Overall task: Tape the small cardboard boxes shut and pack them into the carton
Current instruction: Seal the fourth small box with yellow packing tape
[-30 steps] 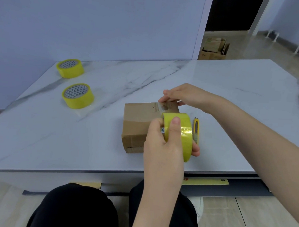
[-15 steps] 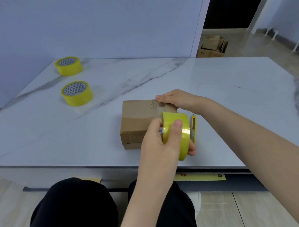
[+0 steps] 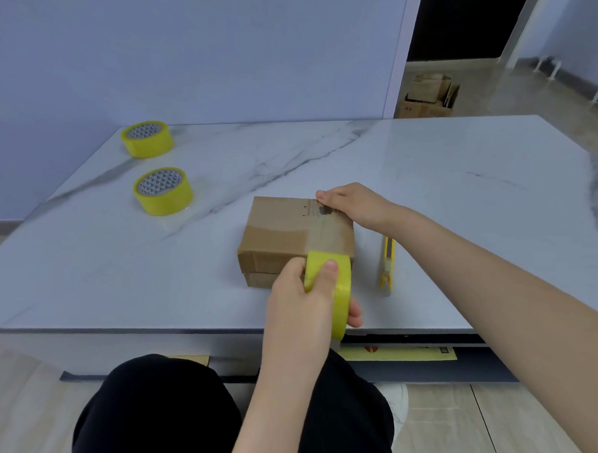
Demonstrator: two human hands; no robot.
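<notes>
We tape the small cardboard box (image 3: 276, 232) shut on the marble table (image 3: 462, 216).
Our left hand (image 3: 298, 294) grips the yellow tape roll (image 3: 341, 283) at the near edge of the box; our right hand (image 3: 356, 205) presses flat fingers (image 3: 326, 196) on the tape end at the far edge; the strip (image 3: 324, 237) runs far to near across the top, so we think the roll should go down the near side next; the cutter (image 3: 387, 264) lies nearer our right hand.
</notes>
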